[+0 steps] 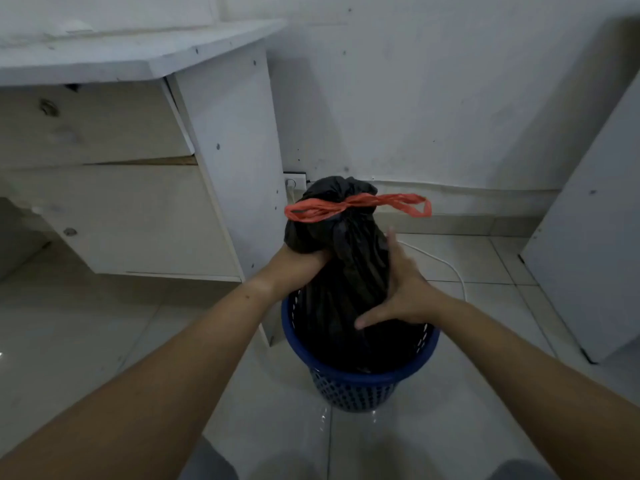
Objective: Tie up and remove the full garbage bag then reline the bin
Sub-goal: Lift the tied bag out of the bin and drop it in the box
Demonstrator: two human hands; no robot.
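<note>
The tied black bag [346,271] stands in the blue bin [360,386] on the floor. Our left grip [304,261] clenches its neck below the red ties [356,206]. Our right grip [401,289] lies spread flat against its side. We should lift straight up, lest the bin rise too.

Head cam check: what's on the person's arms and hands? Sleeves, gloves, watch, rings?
Nothing worn that shows. The left hand and right hand have no gloves and no rings visible. The left forearm and right forearm are uncovered to the frame edge: no sleeves, watch or bands in view.
</note>
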